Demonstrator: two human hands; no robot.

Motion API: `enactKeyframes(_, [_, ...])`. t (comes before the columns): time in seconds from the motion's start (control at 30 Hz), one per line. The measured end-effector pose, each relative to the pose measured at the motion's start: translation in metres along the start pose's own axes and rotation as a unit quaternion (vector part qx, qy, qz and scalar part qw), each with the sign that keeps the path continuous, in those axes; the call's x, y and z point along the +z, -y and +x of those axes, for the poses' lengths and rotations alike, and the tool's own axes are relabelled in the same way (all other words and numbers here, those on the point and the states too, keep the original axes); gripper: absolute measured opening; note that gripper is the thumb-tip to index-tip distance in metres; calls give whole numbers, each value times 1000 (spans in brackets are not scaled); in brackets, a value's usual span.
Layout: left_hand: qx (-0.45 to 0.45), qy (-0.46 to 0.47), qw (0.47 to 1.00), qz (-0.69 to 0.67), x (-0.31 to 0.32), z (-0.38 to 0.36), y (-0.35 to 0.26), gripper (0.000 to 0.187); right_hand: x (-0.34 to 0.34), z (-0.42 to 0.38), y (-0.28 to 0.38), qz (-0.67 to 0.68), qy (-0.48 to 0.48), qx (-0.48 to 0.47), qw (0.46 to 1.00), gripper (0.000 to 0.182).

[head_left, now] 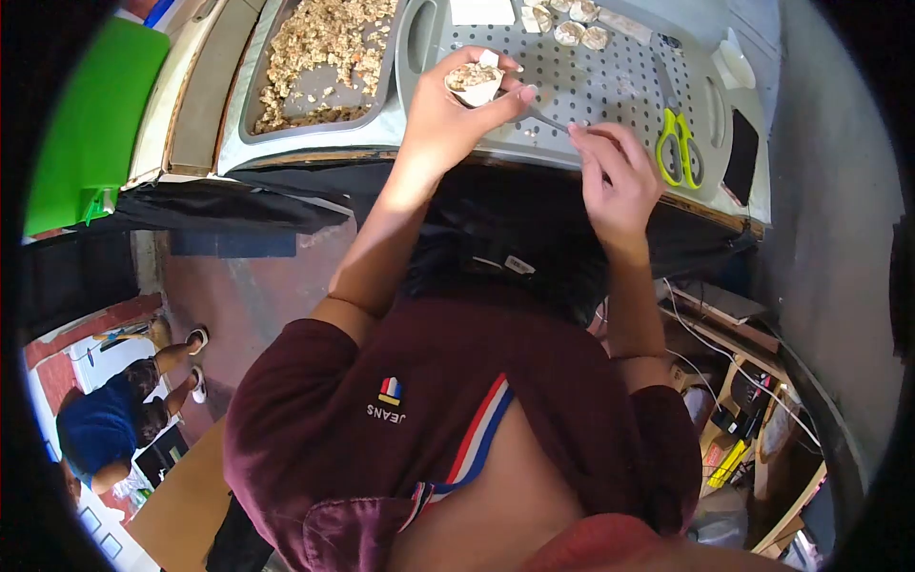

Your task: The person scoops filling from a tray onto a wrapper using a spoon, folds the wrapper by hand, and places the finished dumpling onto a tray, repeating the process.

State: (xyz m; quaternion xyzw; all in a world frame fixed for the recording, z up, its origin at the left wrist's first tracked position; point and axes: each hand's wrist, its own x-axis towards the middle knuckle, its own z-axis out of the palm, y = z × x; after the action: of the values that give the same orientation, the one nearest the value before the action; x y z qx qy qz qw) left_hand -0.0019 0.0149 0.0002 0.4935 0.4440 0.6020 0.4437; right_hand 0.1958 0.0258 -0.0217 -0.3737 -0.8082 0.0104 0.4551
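At upper centre of the frame, the left hand (448,114) cups a filled dumpling wrapper (474,82). The right hand (618,176) pinches a thin spoon (545,118) beside it. Upper left, a tray (255,105) holds crumbly filling (324,43).

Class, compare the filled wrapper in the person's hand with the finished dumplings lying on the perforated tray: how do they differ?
The wrapper is held in the left hand; the dumplings lie on the perforated tray. The wrapper is open, filling showing on top; the dumplings look closed. The wrapper is alone; the dumplings form a cluster. Both are pale dough.
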Motion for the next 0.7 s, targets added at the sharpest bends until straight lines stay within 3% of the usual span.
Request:
enactKeyframes(0.1, [2, -28, 1000, 7, 2, -1, 3, 16, 3, -5, 1, -4, -13, 0, 1000, 23])
enactKeyframes(0.3, [20, 13, 999, 26, 0, -3, 8, 14, 2, -10, -3, -12, -19, -16, 1000, 26])
enactKeyframes(0.5, [2, 9, 999, -54, 3, -4, 9, 14, 1, -10, -3, -13, -19, -17, 1000, 28])
enactKeyframes(0.7, [6, -14, 1000, -13, 7, -6, -1, 12, -3, -8, -1, -21, -13, -37, 999, 27])
